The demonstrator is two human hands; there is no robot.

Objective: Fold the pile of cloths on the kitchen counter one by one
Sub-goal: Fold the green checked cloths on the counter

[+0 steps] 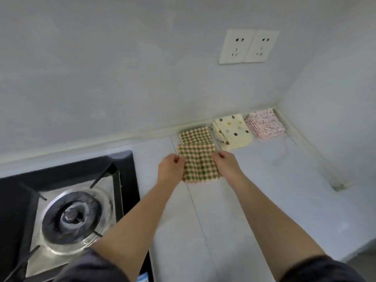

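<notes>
Both hands clamp the folded checked cloth [200,165] — left hand [171,169] pinching its left edge, right hand [226,164] its right — held at the checked stack [194,136] by the wall, on the counter [264,190].

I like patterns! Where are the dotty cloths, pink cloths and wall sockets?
dotty cloths [232,130], head view, top of the stack.
pink cloths [265,123], head view, top of the stack.
wall sockets [236,46], head view, left plate.

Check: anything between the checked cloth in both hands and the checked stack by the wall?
Nothing visible. The folded green-and-beige checked cloth, pinched by the left hand and right hand, overlaps the near edge of the matching checked stack. The cream polka-dot stack lies beside it, to the right.
</notes>
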